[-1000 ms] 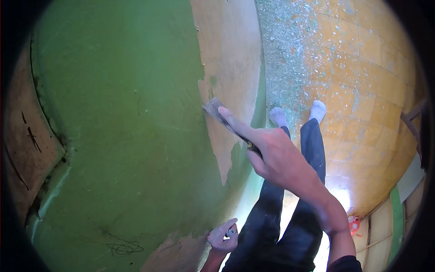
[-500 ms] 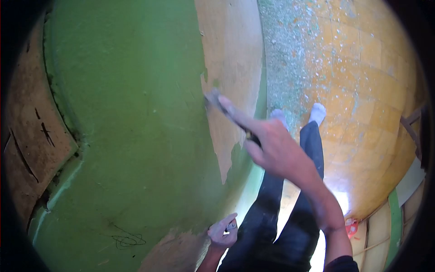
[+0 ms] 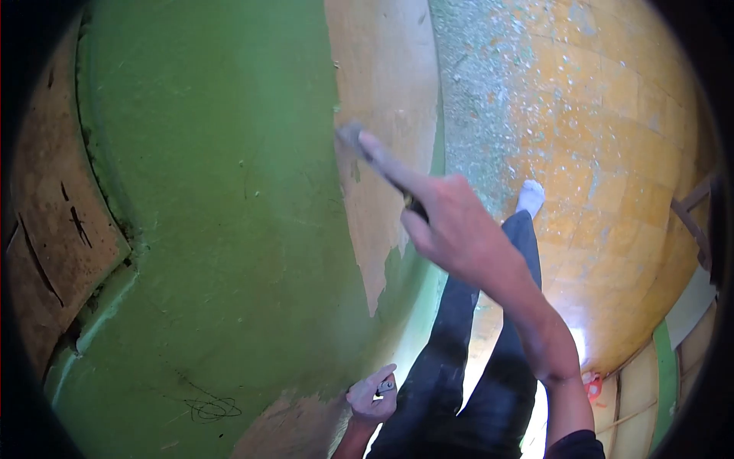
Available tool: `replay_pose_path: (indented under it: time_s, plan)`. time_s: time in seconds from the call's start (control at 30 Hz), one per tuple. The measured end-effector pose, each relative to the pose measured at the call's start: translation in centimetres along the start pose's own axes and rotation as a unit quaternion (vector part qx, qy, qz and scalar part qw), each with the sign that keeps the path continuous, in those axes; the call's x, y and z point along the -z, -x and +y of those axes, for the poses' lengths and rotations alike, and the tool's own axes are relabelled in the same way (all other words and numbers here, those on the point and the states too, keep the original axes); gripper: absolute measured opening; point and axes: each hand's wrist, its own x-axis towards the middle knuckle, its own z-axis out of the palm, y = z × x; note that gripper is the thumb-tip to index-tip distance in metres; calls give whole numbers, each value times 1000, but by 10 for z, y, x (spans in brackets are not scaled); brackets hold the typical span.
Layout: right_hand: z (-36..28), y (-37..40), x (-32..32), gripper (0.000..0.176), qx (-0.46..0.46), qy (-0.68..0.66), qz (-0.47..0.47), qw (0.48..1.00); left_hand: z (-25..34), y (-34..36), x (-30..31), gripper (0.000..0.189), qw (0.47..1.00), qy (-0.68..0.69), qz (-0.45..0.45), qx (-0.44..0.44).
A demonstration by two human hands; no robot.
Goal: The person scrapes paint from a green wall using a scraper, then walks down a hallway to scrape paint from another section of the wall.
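Observation:
My right hand [image 3: 466, 229] is closed round a scraper [image 3: 394, 180], its index finger stretched along the tool. The blurred scraper tip meets the wall at the border between the green paint [image 3: 229, 191] and a long bare beige strip [image 3: 382, 99]. Lower down, my left hand [image 3: 368, 399] is curled beside the wall, near my leg. A small grey metal piece [image 3: 386, 385] shows between its thumb and fingers; its kind cannot be made out.
Paint flakes [image 3: 482, 84] are scattered over the yellow tiled floor [image 3: 612, 176] along the wall's foot. A brown cracked panel [image 3: 61, 252] borders the green wall at left. Dark scribbles [image 3: 214, 408] mark the lower wall. A red object [image 3: 592, 385] lies at lower right.
My right hand and the scraper have moved a little up and left along the paint edge. More bare surface shows by the tip. My left hand has barely shifted.

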Motion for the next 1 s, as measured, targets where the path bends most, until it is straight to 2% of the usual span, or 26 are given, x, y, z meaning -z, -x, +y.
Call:
replay_pose_path:
  time_s: [0.07,0.1,0.2,0.23,0.33,0.43,0.63,0.73,0.83,0.93,1.0]
  plan:
    - [3,19,-15,85,45,9,27,999,2,0,2,23,1000,10,8,-5]
    - [4,15,-14,87,34,-20,20,999,2,0,2,23,1000,15,14,-6]
    - [-7,-27,19,89,-13,18,-18,1000,1,0,1,24,1000,14,10,-13]
    - [1,-25,12,88,23,20,14,999,0,-2,-2,23,1000,1,14,-16]
    - [-3,8,-5,87,36,5,13,999,1,-4,0,23,1000,-4,13,-21]
    - [-12,-11,16,87,-23,23,-40,999,1,-1,0,23,1000,20,17,-10]
    - [-9,4,-1,86,-5,0,-24,1000,2,-4,1,24,1000,9,14,-19]
    - [-6,-31,17,87,15,19,16,1000,0,1,2,24,999,28,10,-12]
    - [-6,-18,14,87,-15,-2,-15,1000,1,2,1,25,1000,24,7,-8]
    - [-10,-3,7,82,7,-4,-42,999,2,-2,3,25,1000,27,12,-4]
    - [-15,-28,23,82,3,12,-36,999,1,-1,1,25,1000,25,10,-6]
